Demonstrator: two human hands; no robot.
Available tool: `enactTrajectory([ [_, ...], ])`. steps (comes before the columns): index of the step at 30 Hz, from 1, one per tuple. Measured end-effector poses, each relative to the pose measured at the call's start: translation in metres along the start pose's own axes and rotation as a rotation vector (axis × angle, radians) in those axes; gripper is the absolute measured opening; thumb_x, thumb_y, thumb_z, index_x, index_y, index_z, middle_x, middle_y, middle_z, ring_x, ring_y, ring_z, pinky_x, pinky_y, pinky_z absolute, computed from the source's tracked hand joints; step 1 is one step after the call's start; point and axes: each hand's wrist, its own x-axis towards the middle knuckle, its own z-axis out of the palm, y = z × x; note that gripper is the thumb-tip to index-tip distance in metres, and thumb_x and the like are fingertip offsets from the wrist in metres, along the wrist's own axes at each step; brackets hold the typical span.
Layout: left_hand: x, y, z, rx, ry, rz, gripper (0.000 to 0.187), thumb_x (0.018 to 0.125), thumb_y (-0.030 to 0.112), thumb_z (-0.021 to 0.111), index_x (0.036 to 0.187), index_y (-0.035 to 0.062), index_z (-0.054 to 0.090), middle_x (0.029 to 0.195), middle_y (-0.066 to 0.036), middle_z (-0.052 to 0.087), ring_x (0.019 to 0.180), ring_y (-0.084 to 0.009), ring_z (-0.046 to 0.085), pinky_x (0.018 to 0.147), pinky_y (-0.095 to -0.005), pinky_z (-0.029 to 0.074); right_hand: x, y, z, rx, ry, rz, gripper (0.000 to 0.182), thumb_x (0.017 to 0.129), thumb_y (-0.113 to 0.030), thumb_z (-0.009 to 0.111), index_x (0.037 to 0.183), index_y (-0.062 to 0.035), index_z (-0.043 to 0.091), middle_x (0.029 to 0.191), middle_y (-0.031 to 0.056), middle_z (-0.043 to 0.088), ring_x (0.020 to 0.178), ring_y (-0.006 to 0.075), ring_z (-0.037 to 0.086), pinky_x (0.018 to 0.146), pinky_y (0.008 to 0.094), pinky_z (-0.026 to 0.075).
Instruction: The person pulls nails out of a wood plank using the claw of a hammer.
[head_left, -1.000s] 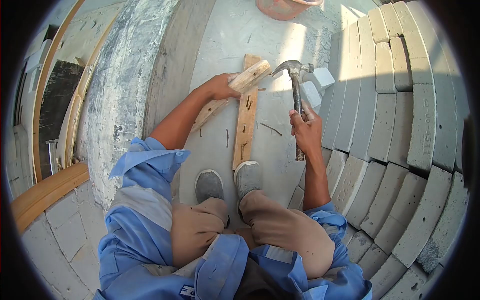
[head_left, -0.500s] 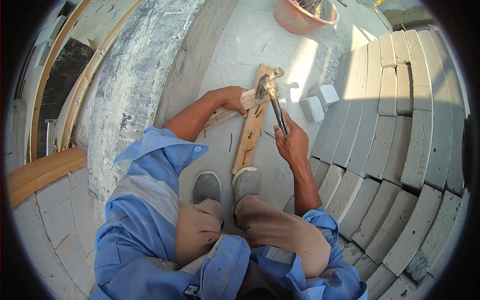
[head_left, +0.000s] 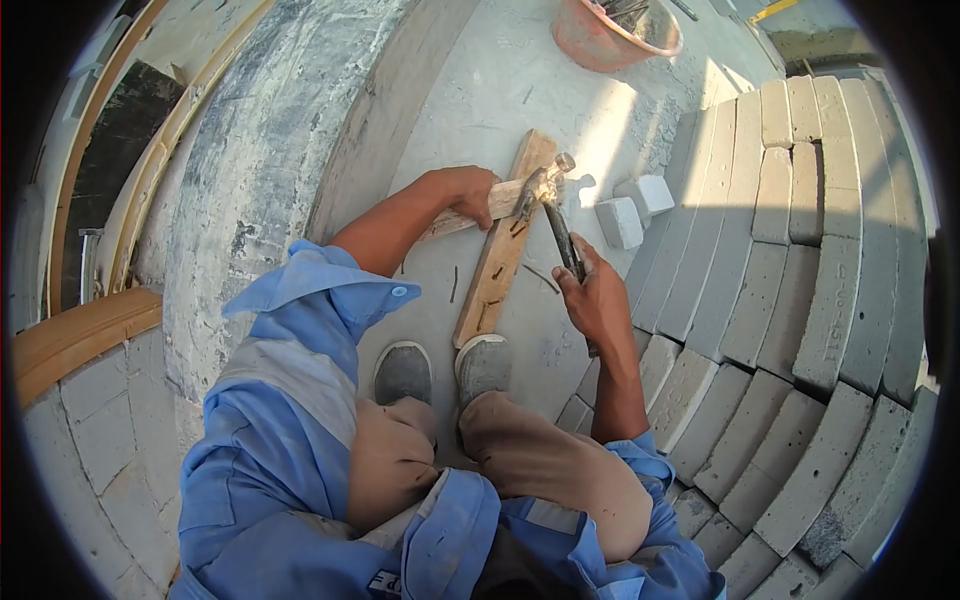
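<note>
While a worker in a blue jacket crouches on a concrete floor (head_left: 480, 90), the left hand (head_left: 465, 188) closes around a short wood batten (head_left: 470, 212) and presses it flat across a longer plank (head_left: 502, 245), apparently to keep it from shifting under the tool. That plank runs from just in front of the right shoe (head_left: 483, 366) away toward the orange bucket (head_left: 615, 35) at the floor's far edge; the shoe's toe touches the plank's near end, seemingly pinning it. Loose nails (head_left: 453, 283) lie on the floor beside the plank, and more show on its face. The right hand (head_left: 598, 300) is wrapped tight round the handle of a claw hammer (head_left: 555, 205), whose head sits at the batten's end where the two pieces cross, the handle angled back toward the worker; whether the claw is hooked on a nail cannot be told. Two pale loose blocks (head_left: 633, 208) rest just right of the crossing. Stacked concrete blocks (head_left: 800, 250) line the floor's right side; one bears moulded characters on its face, too small to read. A curved concrete wall (head_left: 260, 170) bounds the left.
</note>
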Motion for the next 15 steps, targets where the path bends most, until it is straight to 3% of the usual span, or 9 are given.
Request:
enactTrajectory([
  [2, 0.000, 0.005, -0.003, 0.033, -0.016, -0.003, 0.063, 0.062, 0.018, 0.085, 0.121, 0.0049, 0.066, 0.106, -0.018, 0.073, 0.099, -0.0308, 0.070, 0.087, -0.0385, 0.053, -0.002, -0.009, -0.008, 0.109, -0.075, 0.004, 0.060, 0.090, -0.016, 0.065, 0.145, -0.0042, 0.046, 0.108, 0.0241, 0.070, 0.092, 0.0435, 0.068, 0.084, 0.0452, 0.051],
  [5, 0.005, 0.006, -0.003, 0.068, -0.033, -0.017, 0.059, 0.062, 0.017, 0.084, 0.117, 0.0057, 0.068, 0.103, -0.017, 0.074, 0.097, -0.0296, 0.070, 0.085, -0.0390, 0.054, -0.003, 0.003, 0.001, 0.089, -0.004, -0.296, 0.064, 0.089, -0.012, 0.063, 0.149, -0.0054, 0.041, 0.106, 0.0206, 0.070, 0.082, 0.0332, 0.069, 0.077, 0.0401, 0.052],
  [7, 0.004, 0.007, -0.002, 0.081, -0.002, -0.032, 0.055, 0.061, 0.016, 0.084, 0.113, 0.0060, 0.070, 0.101, -0.016, 0.074, 0.096, -0.0292, 0.070, 0.084, -0.0396, 0.054, -0.009, -0.016, -0.012, 0.511, -0.263, 0.131, 0.067, 0.088, -0.009, 0.063, 0.151, -0.0074, 0.040, 0.096, 0.0126, 0.065, 0.070, 0.0180, 0.062, 0.065, 0.0312, 0.050],
  [8, 0.004, 0.007, -0.003, 0.080, 0.001, -0.034, 0.055, 0.061, 0.016, 0.084, 0.113, 0.0060, 0.070, 0.101, -0.016, 0.074, 0.096, -0.0292, 0.070, 0.084, -0.0396, 0.054, -0.011, -0.015, -0.010, 0.509, -0.265, 0.129, 0.067, 0.088, -0.009, 0.063, 0.151, -0.0074, 0.040, 0.096, 0.0126, 0.065, 0.070, 0.0180, 0.062, 0.065, 0.0312, 0.050],
  [10, 0.008, 0.007, -0.001, 0.140, -0.027, -0.069, 0.062, 0.060, 0.019, 0.085, 0.119, 0.0077, 0.067, 0.104, -0.016, 0.073, 0.096, -0.0317, 0.070, 0.084, -0.0404, 0.054, -0.023, -0.011, -0.007, 0.796, -0.278, 0.114, 0.072, 0.085, -0.005, 0.063, 0.152, -0.0066, 0.038, 0.089, 0.0045, 0.057, 0.066, 0.0075, 0.052, 0.059, 0.0234, 0.045],
  [15, -0.006, 0.018, 0.002, 0.161, 0.138, -0.019, 0.088, 0.060, 0.025, 0.086, 0.136, 0.0017, 0.048, 0.106, -0.021, 0.070, 0.100, -0.0371, 0.068, 0.085, -0.0430, 0.054, -0.065, 0.007, 0.000, 1.088, -0.274, 0.042, 0.078, 0.082, -0.016, 0.076, 0.150, -0.0023, 0.040, 0.095, 0.0028, 0.054, 0.067, 0.0077, 0.051, 0.060, 0.0233, 0.045],
])
